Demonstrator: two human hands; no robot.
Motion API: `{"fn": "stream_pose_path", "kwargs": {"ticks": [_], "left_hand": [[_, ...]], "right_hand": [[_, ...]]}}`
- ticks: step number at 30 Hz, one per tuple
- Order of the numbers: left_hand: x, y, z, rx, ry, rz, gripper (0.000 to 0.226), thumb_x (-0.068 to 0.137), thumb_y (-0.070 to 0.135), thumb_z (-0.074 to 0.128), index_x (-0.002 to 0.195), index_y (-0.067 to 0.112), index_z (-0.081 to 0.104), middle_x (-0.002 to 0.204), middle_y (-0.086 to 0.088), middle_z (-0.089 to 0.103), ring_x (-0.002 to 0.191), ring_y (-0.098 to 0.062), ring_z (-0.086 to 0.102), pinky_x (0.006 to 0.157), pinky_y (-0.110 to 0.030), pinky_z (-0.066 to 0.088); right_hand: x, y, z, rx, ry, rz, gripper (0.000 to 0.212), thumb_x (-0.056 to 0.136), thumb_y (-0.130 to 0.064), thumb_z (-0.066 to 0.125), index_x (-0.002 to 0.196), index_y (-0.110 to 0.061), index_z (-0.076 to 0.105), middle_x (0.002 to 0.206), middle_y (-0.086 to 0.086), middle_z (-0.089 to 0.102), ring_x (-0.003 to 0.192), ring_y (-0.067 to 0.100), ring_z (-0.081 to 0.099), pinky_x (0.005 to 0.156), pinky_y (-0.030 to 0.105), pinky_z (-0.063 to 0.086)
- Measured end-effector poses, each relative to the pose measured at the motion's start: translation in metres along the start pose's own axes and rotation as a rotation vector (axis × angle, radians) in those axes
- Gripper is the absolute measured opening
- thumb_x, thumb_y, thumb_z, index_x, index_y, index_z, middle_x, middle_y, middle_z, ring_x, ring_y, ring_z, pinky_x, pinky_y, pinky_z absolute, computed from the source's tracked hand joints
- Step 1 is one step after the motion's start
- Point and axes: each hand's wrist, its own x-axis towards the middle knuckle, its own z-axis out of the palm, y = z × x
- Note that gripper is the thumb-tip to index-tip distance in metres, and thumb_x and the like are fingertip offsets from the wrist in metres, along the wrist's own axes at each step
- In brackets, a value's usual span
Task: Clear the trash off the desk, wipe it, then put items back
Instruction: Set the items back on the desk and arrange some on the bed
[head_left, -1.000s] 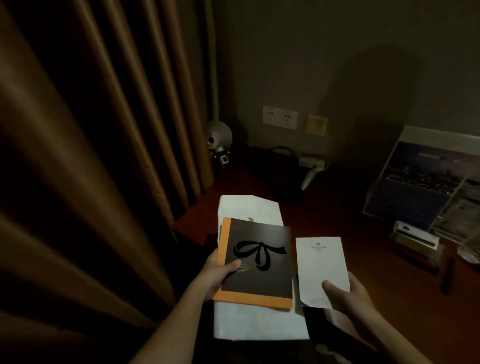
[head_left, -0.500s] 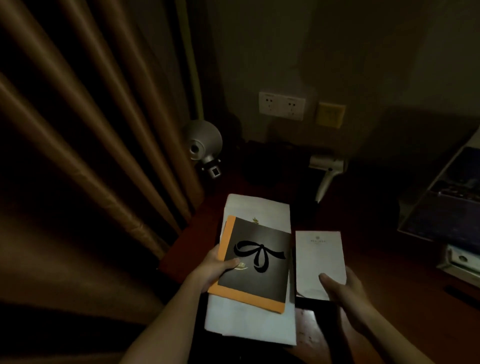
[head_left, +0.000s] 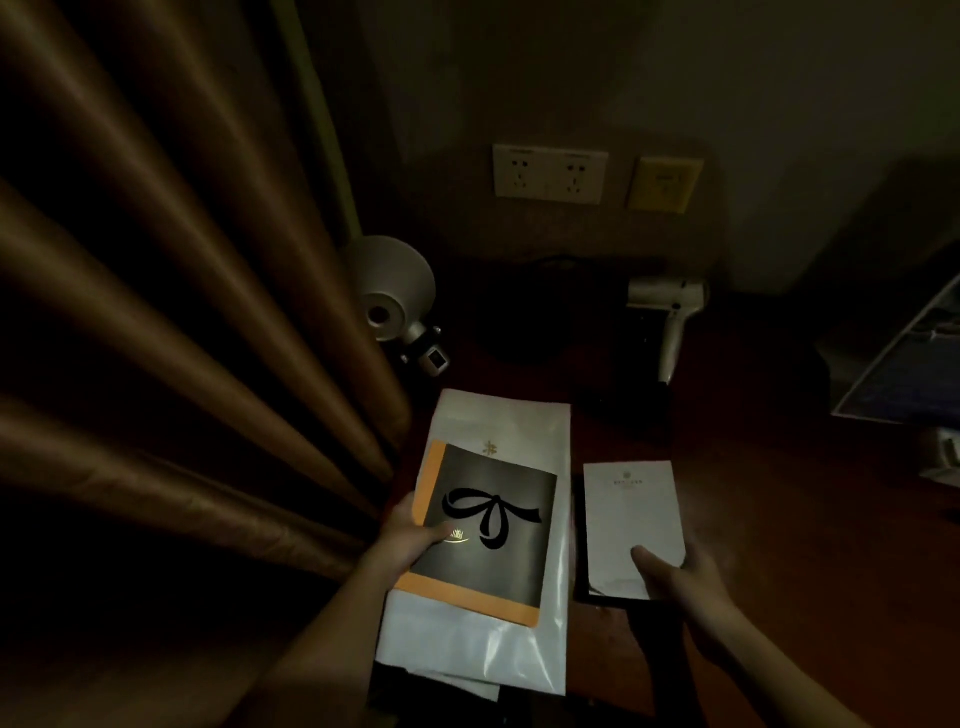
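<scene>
At far left, brown curtain (head_left: 156, 312) hangs in heavy folds, reaching down beside the table edge. Just right of it, at the back: round white lamp head (head_left: 395, 291) on a short metal mount, face tilted toward the camera. Left hand (head_left: 415, 535) comes in from bottom centre, thumb on top, fingers tucked under, gripping a stack: black card (head_left: 488, 525) with a bow print, lying on an orange-edged sheet (head_left: 467, 595), both on a larger white glossy bag (head_left: 519, 426) with a small gold logo near its top. Stack is over the table's left front part; can't tell if it rests on the wood or is lifted. Just beside it, narrow gap, white notepad (head_left: 631, 519) with a faint header, dark backing showing along its left and bottom edges. Right hand (head_left: 680, 577) holds the notepad's lower right corner, thumb pressed on the paper, fingers underneath. Dark red-brown table (head_left: 779, 545) shows to the right of that hand. Back wall: white double socket (head_left: 550, 174), yellow plate (head_left: 665, 184) beside it. Below them, white hair dryer (head_left: 670, 312), handle pointing down at the table, next to a dark shape too dim to identify. Far right edge: slanted printed display card (head_left: 904, 364), partly cut off.
</scene>
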Motion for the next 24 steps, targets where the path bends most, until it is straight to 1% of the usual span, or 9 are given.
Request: {"fn": "stream_pose_path", "kwargs": {"ticks": [4, 7, 10, 13, 15, 18, 20, 22, 24], "left_hand": [[0.01, -0.006, -0.026, 0.136, 0.145, 0.029, 0.052, 0.075, 0.007, 0.079, 0.118, 0.008, 0.051, 0.105, -0.011, 0.062, 0.097, -0.028, 0.061, 0.08, -0.036, 0.051], [0.016, -0.012, -0.035, 0.383, 0.21, 0.091, 0.063, 0.069, 0.02, 0.084, 0.12, 0.007, 0.049, 0.117, -0.013, 0.049, 0.102, -0.031, 0.055, 0.08, -0.034, 0.047], [0.018, -0.014, -0.038, 0.451, 0.275, 0.109, 0.064, 0.073, 0.025, 0.081, 0.124, 0.009, 0.047, 0.123, -0.015, 0.041, 0.104, -0.034, 0.053, 0.083, -0.036, 0.047], [0.014, -0.018, -0.036, 0.512, 0.346, 0.155, 0.055, 0.076, 0.03, 0.078, 0.12, 0.013, 0.049, 0.123, -0.013, 0.042, 0.107, -0.034, 0.051, 0.087, -0.043, 0.048], [0.011, -0.023, -0.036, 0.585, 0.364, 0.15, 0.049, 0.077, 0.033, 0.075, 0.117, 0.017, 0.05, 0.12, -0.011, 0.045, 0.11, -0.033, 0.049, 0.088, -0.044, 0.047], [0.008, -0.025, -0.037, 0.582, 0.37, 0.133, 0.044, 0.076, 0.035, 0.076, 0.109, 0.019, 0.05, 0.115, -0.008, 0.049, 0.102, -0.031, 0.054, 0.084, -0.044, 0.05], [0.008, -0.022, -0.037, 0.628, 0.368, 0.121, 0.044, 0.076, 0.038, 0.075, 0.106, 0.02, 0.049, 0.113, -0.006, 0.05, 0.101, -0.029, 0.055, 0.084, -0.043, 0.05], [0.008, -0.02, -0.037, 0.636, 0.346, 0.111, 0.046, 0.078, 0.038, 0.074, 0.109, 0.018, 0.048, 0.113, -0.006, 0.05, 0.101, -0.028, 0.055, 0.082, -0.04, 0.05], [0.009, -0.02, -0.037, 0.625, 0.339, 0.119, 0.044, 0.08, 0.036, 0.073, 0.109, 0.015, 0.048, 0.112, -0.008, 0.051, 0.099, -0.027, 0.056, 0.08, -0.037, 0.05]], "right_hand": [[-0.006, 0.001, 0.031, 0.008, 0.017, 0.006, 0.051, 0.084, -0.012, 0.066, 0.13, -0.011, 0.043, 0.117, 0.013, 0.059, 0.097, 0.029, 0.064, 0.069, 0.034, 0.056], [-0.013, 0.001, 0.042, -0.007, 0.093, 0.015, 0.054, 0.085, -0.009, 0.065, 0.129, -0.017, 0.036, 0.119, 0.012, 0.053, 0.098, 0.032, 0.06, 0.067, 0.036, 0.055], [-0.021, -0.004, 0.047, -0.061, 0.148, -0.007, 0.054, 0.086, -0.008, 0.063, 0.121, -0.026, 0.025, 0.117, 0.015, 0.049, 0.097, 0.035, 0.06, 0.065, 0.037, 0.055], [-0.028, -0.014, 0.051, -0.25, 0.263, -0.063, 0.054, 0.089, -0.011, 0.06, 0.131, -0.013, 0.026, 0.121, 0.02, 0.049, 0.098, 0.037, 0.059, 0.075, 0.044, 0.055], [-0.031, -0.018, 0.053, -0.427, 0.37, -0.055, 0.055, 0.09, -0.014, 0.059, 0.134, 0.0, 0.03, 0.126, 0.021, 0.044, 0.109, 0.037, 0.051, 0.083, 0.039, 0.047], [-0.035, -0.02, 0.052, -0.719, 0.445, 0.03, 0.054, 0.09, -0.028, 0.061, 0.13, 0.0, 0.039, 0.129, 0.02, 0.041, 0.117, 0.035, 0.043, 0.089, 0.038, 0.042], [-0.033, -0.016, 0.048, -0.905, 0.521, 0.038, 0.05, 0.09, -0.038, 0.059, 0.123, -0.003, 0.046, 0.121, 0.017, 0.047, 0.112, 0.031, 0.045, 0.092, 0.038, 0.044], [-0.031, -0.015, 0.048, -0.861, 0.581, -0.052, 0.037, 0.094, -0.031, 0.053, 0.115, -0.001, 0.051, 0.107, 0.014, 0.053, 0.097, 0.025, 0.05, 0.08, 0.033, 0.048], [-0.033, -0.02, 0.053, -0.565, 0.516, -0.13, 0.025, 0.098, -0.019, 0.044, 0.114, 0.0, 0.048, 0.099, 0.013, 0.055, 0.082, 0.026, 0.057, 0.062, 0.03, 0.048]]}}
